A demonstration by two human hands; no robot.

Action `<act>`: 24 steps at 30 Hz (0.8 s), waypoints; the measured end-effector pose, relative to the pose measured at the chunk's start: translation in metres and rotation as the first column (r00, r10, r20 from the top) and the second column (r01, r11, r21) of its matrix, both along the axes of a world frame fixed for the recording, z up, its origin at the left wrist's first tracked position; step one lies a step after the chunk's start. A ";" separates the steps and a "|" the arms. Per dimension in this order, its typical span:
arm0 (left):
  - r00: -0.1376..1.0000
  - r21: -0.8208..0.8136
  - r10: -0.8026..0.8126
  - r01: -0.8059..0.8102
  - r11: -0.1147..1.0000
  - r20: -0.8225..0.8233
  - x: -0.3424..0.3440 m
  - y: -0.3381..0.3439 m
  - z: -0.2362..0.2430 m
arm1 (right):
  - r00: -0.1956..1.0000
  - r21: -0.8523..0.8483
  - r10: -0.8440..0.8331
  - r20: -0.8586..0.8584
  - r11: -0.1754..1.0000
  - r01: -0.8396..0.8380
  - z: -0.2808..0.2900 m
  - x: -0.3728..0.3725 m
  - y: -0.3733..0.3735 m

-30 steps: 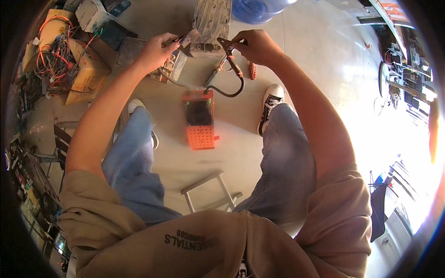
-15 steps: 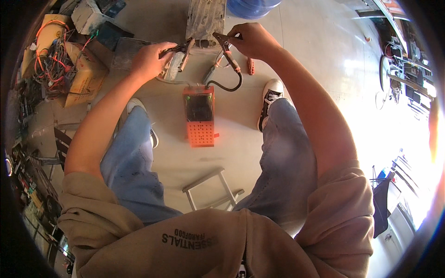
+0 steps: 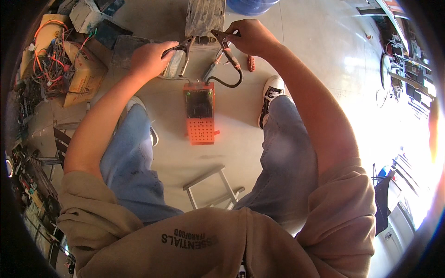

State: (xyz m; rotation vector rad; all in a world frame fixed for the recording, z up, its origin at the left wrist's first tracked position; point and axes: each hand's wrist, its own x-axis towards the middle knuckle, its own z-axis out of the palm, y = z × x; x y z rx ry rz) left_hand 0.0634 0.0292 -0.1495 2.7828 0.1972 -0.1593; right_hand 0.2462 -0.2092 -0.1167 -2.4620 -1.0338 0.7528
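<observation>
My left hand (image 3: 150,60) is closed on one handle of a dark spring clamp (image 3: 187,53); the clamp's other handle points back toward me. Its tip is at the left corner of a worn grey battery-like block (image 3: 205,18). On the right, my right hand (image 3: 250,37) grips a second spring clamp (image 3: 223,42) with a thick black cable (image 3: 238,79). That clamp's tip is at the block's right corner. I cannot tell whether either tip bites on the block. An orange box with a dark panel (image 3: 200,111) stands nearer me, with cables entering its far end.
A torn carton of tangled wires (image 3: 83,78) and grey blocks (image 3: 90,18) lie at the far left. Near my right shoe (image 3: 271,97) is a red-handled object (image 3: 251,63). A blue round container (image 3: 252,5) stands at the far edge. A metal frame (image 3: 213,187) is between my legs.
Both hands stay on their clamps at the block's near end. The view has shifted slightly; the left clamp has turned a little, and nothing has been let go.
</observation>
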 end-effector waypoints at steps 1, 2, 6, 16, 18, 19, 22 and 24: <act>1.000 0.024 -0.004 0.004 1.000 -0.006 0.002 -0.004 0.005 | 1.000 -0.004 -0.005 -0.004 1.000 0.005 0.001 -0.001 0.000; 1.000 0.047 -0.007 0.008 0.999 -0.012 0.004 -0.007 0.009 | 1.000 -0.007 -0.010 -0.008 1.000 0.010 0.002 -0.001 0.001; 1.000 0.029 -0.021 0.021 0.999 0.022 0.006 -0.007 0.008 | 1.000 -0.038 -0.011 -0.003 0.999 0.011 0.005 -0.003 0.002; 0.998 -0.002 0.022 -0.023 1.000 -0.059 0.009 0.002 0.003 | 0.998 -0.025 0.045 -0.032 0.999 -0.046 -0.011 0.006 -0.008; 0.998 0.011 0.020 -0.019 1.000 -0.063 0.013 0.006 0.001 | 0.997 -0.018 0.080 -0.020 0.997 -0.080 -0.014 0.005 -0.009; 0.995 0.019 0.024 -0.022 1.000 -0.097 0.013 0.005 0.002 | 0.995 -0.024 0.104 -0.001 0.994 -0.104 -0.012 0.005 -0.008; 0.996 0.025 0.019 -0.017 1.000 -0.082 0.012 0.005 0.003 | 0.994 -0.041 0.106 0.000 0.993 -0.106 -0.013 0.004 -0.006; 0.996 0.037 0.029 -0.026 0.999 -0.084 0.011 0.005 0.002 | 0.996 -0.043 0.084 0.002 0.996 -0.084 -0.015 0.003 -0.005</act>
